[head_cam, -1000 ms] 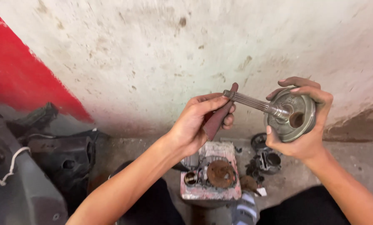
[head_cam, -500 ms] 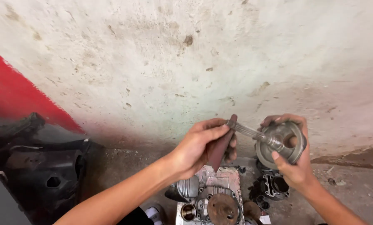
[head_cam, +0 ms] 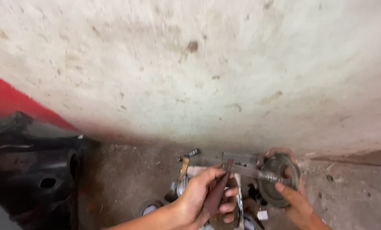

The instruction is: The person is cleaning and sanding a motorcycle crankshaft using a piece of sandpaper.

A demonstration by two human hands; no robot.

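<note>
While each hand grips — left hand screwdriver, right hand round metal part — black bodywork alongside.

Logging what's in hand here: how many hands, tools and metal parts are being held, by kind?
Hands: 2, the left hand and the right hand
Dark-handled tool: 1
Round metal part: 1
Total: 4

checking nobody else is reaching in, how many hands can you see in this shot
2. The left hand at bottom centre grips a dark-handled tool; the right hand beside it holds a round metal part. Nothing shows of others beyond the frame.
</note>
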